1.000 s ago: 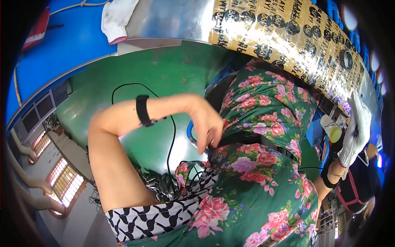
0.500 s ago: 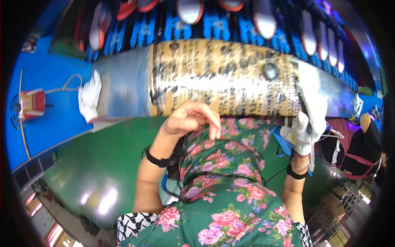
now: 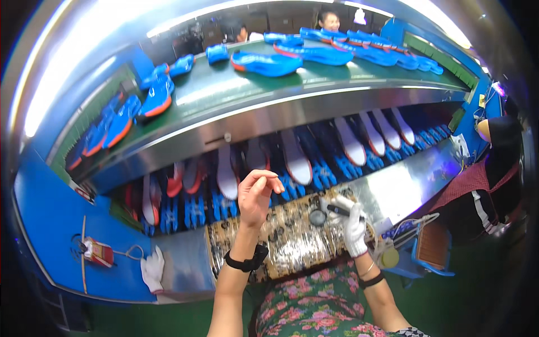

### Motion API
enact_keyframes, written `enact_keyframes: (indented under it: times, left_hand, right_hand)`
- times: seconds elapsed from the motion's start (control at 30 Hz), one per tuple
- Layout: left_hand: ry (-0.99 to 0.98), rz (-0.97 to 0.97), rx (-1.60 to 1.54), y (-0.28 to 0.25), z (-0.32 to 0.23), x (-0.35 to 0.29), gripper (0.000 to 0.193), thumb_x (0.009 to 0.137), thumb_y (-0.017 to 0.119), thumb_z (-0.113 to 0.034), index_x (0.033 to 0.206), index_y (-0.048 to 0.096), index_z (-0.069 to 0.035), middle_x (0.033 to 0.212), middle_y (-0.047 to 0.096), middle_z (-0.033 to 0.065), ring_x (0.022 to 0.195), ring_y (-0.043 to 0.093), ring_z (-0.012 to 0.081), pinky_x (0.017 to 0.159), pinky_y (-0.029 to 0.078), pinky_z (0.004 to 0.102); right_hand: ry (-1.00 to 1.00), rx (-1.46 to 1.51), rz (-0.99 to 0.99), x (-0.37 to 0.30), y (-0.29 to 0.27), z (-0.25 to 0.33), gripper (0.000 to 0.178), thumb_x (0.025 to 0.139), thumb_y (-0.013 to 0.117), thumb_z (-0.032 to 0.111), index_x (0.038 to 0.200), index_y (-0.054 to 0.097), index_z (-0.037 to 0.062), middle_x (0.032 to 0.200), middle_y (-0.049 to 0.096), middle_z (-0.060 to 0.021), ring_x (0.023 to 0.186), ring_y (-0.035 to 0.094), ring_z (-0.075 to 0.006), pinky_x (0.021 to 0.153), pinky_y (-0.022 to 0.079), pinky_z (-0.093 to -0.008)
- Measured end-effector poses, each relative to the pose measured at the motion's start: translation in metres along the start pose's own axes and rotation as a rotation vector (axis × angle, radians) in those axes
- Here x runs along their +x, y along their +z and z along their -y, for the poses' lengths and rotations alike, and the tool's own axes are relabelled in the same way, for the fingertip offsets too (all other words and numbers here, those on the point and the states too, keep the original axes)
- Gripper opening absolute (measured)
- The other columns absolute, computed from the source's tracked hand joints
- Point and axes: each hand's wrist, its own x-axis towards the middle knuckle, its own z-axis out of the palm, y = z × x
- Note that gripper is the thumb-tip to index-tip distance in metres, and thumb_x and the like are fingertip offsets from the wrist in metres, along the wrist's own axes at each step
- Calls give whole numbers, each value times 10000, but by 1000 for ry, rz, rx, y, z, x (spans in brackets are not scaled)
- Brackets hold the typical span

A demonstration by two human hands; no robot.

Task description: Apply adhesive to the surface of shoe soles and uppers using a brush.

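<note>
The white-gloved right hand has its fingers closed on a slim dark tool, long axis roughly left to right, above the tan tape-covered surface, beside a round dark dish. The bare left hand, fingers half-curled, visibly empty, is nearer the white-and-red shoe soles, farther out than earlier.

My left hand, bare, is raised atop a near-upright left forearm, fingers loosely bent; my right hand, gloved, grips, its right forearm slanting leftward.
</note>
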Motion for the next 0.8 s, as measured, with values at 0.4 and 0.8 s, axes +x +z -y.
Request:
enact_keyframes:
  times: [0.4,0.8]
  left_hand:
    - [591,-23,1619,65,7,189,650,818,776,-209,1399,554,-21,1113,623,201,1034,614,348,937,491,447]
    - [185,-153,1718,38,18,272,477,840,759,-276,1247,567,-117,1279,424,367,1094,573,525,957,485,560]
  right_hand:
    - [37,113,9,8,1,22,215,914,717,54,1110,736,-33,1029,750,-90,907,711,-147,837,573,-294]
    - [125,297,59,-2,-1,34,250,958,677,37,1194,699,-42,1068,737,-79,898,680,-123,820,558,-271]
